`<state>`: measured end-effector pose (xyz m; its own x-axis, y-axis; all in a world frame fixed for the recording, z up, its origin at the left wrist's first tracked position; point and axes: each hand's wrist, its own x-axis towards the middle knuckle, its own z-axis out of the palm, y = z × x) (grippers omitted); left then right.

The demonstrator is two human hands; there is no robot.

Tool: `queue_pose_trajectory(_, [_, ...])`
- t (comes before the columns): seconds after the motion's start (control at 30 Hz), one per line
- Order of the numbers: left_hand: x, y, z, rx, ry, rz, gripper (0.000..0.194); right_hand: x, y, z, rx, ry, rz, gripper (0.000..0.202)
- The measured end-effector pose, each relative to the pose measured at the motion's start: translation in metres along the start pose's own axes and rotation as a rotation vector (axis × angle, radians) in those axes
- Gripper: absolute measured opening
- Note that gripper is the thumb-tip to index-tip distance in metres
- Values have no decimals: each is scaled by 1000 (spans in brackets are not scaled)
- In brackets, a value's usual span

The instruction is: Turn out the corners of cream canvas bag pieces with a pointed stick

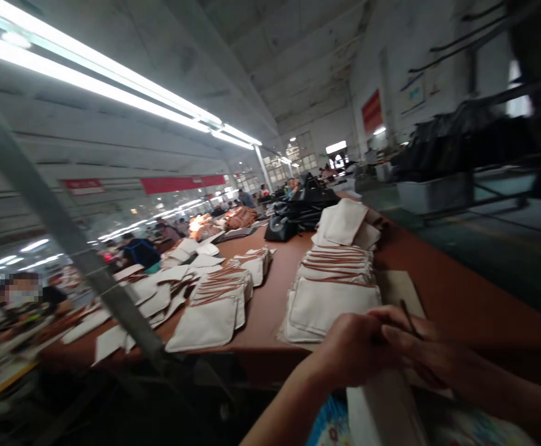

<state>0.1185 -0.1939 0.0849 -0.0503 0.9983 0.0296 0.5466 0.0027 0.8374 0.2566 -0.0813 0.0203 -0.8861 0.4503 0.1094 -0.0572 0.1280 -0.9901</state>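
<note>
My left hand is closed at the lower right, just in front of the table edge, gripping the top of a pale off-white panel that hangs down toward my lap. Against it is my right hand, its fingers closed round a thin dark tool whose upper end sticks up; its kind cannot be made out. Right behind my hands lies a stack of off-white panels with brown edges, fanned out toward the back. Motion blur hides where the fingertips meet the panel.
A second stack of panels lies left on the brown table. Loose pale pieces spread farther left, near a slanted metal post. Black bags sit behind. A rack with dark items stands right. Other people work at left.
</note>
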Motion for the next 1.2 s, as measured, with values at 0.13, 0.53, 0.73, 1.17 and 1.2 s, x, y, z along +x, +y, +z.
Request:
queue_pose_trajectory(0.13, [0, -20, -4, -86, 16, -70, 26, -1, -4, 6, 62, -78, 98, 51])
queue_pose_trajectory(0.53, [3, -53, -3, -332, -244, -270, 39, -9, 22, -9, -98, -40, -50, 17])
queue_pose_trajectory(0.73, [13, -54, 5, -380, -231, -293, 34, -11, 21, -10, -166, 10, -34, 18])
queue_pose_trajectory(1.17, [12, -47, 12, -385, -219, -315, 28, -10, 17, -19, 225, -13, 330, 25])
queue_pose_trajectory(1.2, [12, -45, 12, -355, -234, -315, 28, -11, 17, -19, 220, -16, 294, 30])
